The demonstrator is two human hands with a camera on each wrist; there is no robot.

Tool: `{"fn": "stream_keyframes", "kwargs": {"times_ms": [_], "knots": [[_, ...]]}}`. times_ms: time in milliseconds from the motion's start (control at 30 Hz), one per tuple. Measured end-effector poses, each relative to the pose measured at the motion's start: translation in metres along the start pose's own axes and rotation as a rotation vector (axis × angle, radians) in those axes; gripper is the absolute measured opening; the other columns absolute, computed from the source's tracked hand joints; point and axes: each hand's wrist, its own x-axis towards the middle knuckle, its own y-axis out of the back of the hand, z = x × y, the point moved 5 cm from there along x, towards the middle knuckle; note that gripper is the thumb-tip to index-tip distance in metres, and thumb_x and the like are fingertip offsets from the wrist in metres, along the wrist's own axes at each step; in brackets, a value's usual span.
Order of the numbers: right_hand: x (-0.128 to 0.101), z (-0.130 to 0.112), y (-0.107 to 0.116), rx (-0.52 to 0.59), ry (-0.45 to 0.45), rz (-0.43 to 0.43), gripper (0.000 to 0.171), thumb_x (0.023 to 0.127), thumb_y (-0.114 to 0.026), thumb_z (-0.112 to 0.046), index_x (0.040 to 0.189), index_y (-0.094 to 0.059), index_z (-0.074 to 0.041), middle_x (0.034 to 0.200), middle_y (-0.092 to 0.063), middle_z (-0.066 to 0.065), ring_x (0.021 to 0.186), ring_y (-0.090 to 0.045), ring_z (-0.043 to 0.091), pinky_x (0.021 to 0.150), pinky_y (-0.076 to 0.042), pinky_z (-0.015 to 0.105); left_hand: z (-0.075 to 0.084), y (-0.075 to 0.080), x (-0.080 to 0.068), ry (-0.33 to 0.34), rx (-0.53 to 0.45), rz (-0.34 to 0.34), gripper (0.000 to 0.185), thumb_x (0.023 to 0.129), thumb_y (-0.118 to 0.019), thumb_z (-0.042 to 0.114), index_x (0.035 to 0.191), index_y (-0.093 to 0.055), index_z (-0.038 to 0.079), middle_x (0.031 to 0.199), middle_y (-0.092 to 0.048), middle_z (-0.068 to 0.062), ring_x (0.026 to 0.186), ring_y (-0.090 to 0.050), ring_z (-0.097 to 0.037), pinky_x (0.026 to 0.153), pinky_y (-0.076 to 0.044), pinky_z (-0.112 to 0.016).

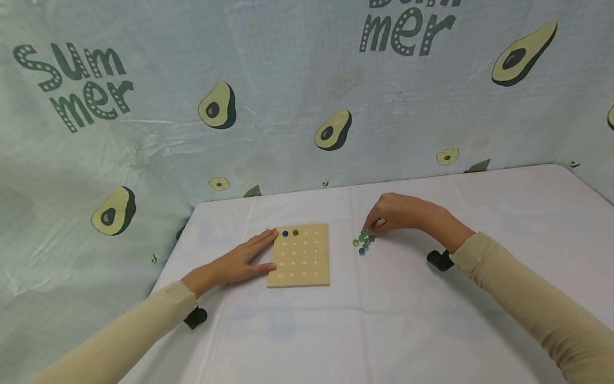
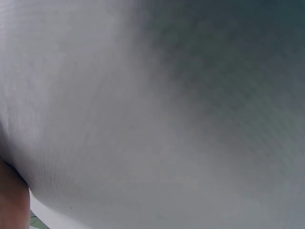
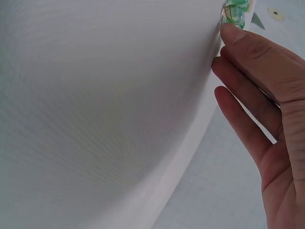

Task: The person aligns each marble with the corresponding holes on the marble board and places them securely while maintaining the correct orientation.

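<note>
A square wooden board with rows of shallow round hollows lies on the table. In its far row sit a dark blue marble and an olive marble. My left hand rests on the board's left edge, fingers stretched out and thumb apart. Right of the board is a small cluster of glass marbles, mostly green, with a blue marble nearest me. My right hand reaches down over this cluster. Its thumb and fingertips pinch at a clear green marble in the right wrist view.
A white cloth covers the table. Behind it hangs a pale curtain printed with avocados and lettering. Black camera mounts show under both wrists, the left mount and the right mount, close above the cloth.
</note>
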Motion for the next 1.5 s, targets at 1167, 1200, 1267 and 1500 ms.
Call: {"fn": "stream_keyframes", "kwargs": {"times_ms": [1167,1200,1267,1500], "knots": [[-0.006,-0.002,0.012,0.007,0.068,0.085,0.018,0.085,-0.082,-0.008,0.103,-0.082,-0.009,0.099,-0.079,-0.002,0.086,-0.073,0.007,0.073,-0.059,0.023,0.002,0.000,-0.001,0.002,-0.003,-0.015,0.088,0.098,-0.060,0.057,0.165,-0.015,0.023,0.171,-0.013,0.001,0.156,-0.013,-0.029,0.124,-0.016,-0.055],[-0.006,-0.003,0.012,0.003,0.079,0.091,0.017,0.085,-0.082,-0.007,0.103,-0.082,-0.008,0.099,-0.079,-0.001,0.085,-0.073,0.008,0.072,-0.059,0.023,0.002,0.000,-0.001,0.003,-0.005,-0.017,0.088,0.098,-0.060,0.057,0.165,-0.015,0.023,0.171,-0.012,0.000,0.156,-0.013,-0.029,0.124,-0.016,-0.056],[-0.005,-0.005,0.013,0.003,0.083,0.099,0.018,0.085,-0.082,-0.006,0.103,-0.082,-0.007,0.099,-0.079,0.000,0.086,-0.073,0.008,0.073,-0.059,0.023,0.002,-0.001,-0.001,0.002,-0.004,-0.022,0.088,0.098,-0.060,0.057,0.165,-0.015,0.023,0.171,-0.012,0.000,0.156,-0.012,-0.030,0.124,-0.017,-0.057],[0.001,-0.009,0.017,0.003,0.056,0.117,0.020,0.085,-0.083,-0.008,0.104,-0.082,-0.008,0.101,-0.079,-0.001,0.089,-0.074,0.009,0.076,-0.060,0.024,0.004,0.001,0.000,0.014,0.013,-0.030,0.088,0.099,-0.058,0.058,0.166,-0.013,0.023,0.171,-0.010,0.001,0.157,-0.010,-0.030,0.123,-0.017,-0.058]]}}
